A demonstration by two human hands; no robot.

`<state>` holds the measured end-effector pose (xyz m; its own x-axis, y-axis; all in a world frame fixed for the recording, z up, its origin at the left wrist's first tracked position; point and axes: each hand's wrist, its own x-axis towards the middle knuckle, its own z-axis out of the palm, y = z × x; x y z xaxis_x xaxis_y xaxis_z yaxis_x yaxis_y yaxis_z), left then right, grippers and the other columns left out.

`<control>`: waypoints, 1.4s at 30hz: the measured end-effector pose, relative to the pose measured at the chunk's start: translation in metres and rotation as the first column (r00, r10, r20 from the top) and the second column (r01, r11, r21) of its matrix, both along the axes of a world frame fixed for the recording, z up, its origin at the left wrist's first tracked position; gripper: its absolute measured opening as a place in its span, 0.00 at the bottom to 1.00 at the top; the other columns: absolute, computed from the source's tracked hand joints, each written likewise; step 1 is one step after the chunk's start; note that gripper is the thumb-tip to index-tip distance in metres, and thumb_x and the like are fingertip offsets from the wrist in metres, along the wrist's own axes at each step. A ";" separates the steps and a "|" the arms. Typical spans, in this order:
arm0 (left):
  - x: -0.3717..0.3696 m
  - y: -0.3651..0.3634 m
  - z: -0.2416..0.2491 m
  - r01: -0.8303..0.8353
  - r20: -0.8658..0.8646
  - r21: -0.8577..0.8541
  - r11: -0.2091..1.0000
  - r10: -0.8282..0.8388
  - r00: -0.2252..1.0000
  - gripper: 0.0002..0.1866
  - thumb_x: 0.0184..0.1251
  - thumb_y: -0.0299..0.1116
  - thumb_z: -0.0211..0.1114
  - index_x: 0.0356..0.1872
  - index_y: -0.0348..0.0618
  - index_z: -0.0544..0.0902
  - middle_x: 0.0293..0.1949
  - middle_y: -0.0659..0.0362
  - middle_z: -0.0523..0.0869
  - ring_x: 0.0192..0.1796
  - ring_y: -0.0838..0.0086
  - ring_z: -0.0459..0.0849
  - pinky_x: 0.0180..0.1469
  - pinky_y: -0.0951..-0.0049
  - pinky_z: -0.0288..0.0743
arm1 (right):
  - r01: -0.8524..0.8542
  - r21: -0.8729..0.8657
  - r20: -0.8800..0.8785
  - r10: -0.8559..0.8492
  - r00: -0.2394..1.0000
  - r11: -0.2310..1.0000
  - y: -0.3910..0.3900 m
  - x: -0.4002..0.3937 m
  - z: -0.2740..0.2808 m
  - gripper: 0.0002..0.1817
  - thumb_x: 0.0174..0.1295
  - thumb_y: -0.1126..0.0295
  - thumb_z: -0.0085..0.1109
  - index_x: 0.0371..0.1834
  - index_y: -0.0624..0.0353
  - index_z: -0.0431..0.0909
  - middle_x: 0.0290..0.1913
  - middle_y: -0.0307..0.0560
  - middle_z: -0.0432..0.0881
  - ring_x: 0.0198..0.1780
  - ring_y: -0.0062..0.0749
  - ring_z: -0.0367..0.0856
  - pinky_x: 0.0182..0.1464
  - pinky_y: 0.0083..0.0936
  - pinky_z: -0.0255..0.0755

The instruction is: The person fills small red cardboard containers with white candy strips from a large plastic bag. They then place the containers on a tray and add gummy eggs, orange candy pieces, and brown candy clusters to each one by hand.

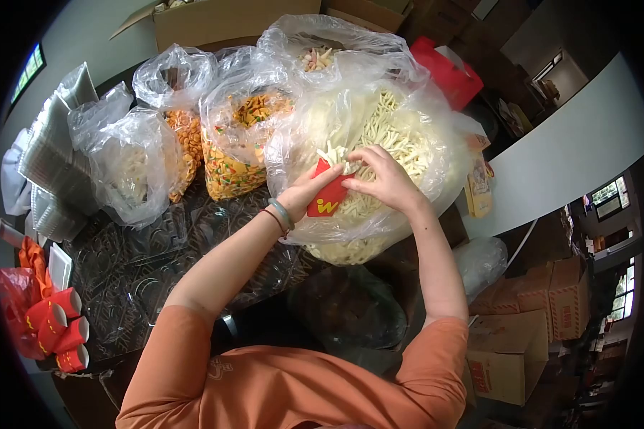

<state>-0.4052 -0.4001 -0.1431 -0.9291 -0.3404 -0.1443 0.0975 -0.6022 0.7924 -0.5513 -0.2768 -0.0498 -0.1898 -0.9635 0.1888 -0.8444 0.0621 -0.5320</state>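
My left hand (309, 187) is wrapped round a red fry carton (326, 194) with a yellow logo, held tilted over a large clear plastic bag (293, 214). Pale fry-like sticks (330, 154) poke out of the carton's top. My right hand (388, 180) is closed at the carton's upper right edge, its fingers on the sticks there and its thumb beside the carton. Beneath and behind both hands, the open bag is full of loose pale fry-like sticks (401, 143).
Bags of orange pieces (229, 171) stand to the left, beside stacked clear plastic trays (50, 146). Several red cartons (68, 332) lie at the table's left end. A red box (445, 71) is behind the big bag. Cardboard boxes (508, 350) stand at lower right.
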 end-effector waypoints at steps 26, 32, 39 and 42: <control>0.012 0.000 0.009 0.268 0.002 -0.155 0.951 -0.270 0.963 0.24 0.72 0.46 0.63 0.60 0.42 0.73 0.49 0.57 0.84 0.47 0.74 0.86 0.47 0.72 0.82 | -0.274 0.028 0.312 0.252 0.916 0.961 -0.021 0.001 0.014 0.16 0.73 0.64 0.52 0.54 0.60 0.83 0.61 0.45 0.79 0.63 0.31 0.75 0.64 0.31 0.69; 0.032 0.000 0.022 0.178 -0.112 -0.033 0.984 -0.180 0.977 0.24 0.74 0.49 0.60 0.60 0.43 0.73 0.48 0.59 0.84 0.46 0.76 0.85 0.46 0.73 0.82 | -0.127 -0.229 0.110 0.155 0.982 0.965 0.002 0.037 0.007 0.13 0.69 0.76 0.55 0.54 0.61 0.83 0.46 0.42 0.76 0.51 0.27 0.76 0.54 0.20 0.72; 0.097 0.029 0.018 -0.101 -0.086 0.180 0.979 0.118 0.989 0.23 0.73 0.48 0.61 0.58 0.42 0.75 0.43 0.57 0.85 0.41 0.73 0.86 0.43 0.71 0.83 | 0.054 -0.474 0.438 0.182 0.880 0.879 0.009 0.111 -0.021 0.22 0.66 0.72 0.62 0.62 0.63 0.71 0.56 0.49 0.79 0.60 0.36 0.76 0.63 0.30 0.69; 0.141 0.039 0.017 -0.181 -0.102 0.140 0.973 0.196 0.975 0.23 0.73 0.47 0.62 0.57 0.41 0.75 0.44 0.57 0.85 0.41 0.73 0.86 0.43 0.71 0.82 | 0.204 -0.412 0.639 0.122 0.760 0.888 0.017 0.136 -0.050 0.26 0.66 0.70 0.63 0.65 0.66 0.69 0.57 0.49 0.77 0.60 0.36 0.76 0.65 0.32 0.68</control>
<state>-0.2644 -0.3606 -0.1260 -0.8630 -0.4963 -0.0947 0.3048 -0.6608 0.6859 -0.4157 -0.2602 -0.1002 -0.4572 -0.7951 0.3984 -0.3005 -0.2835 -0.9107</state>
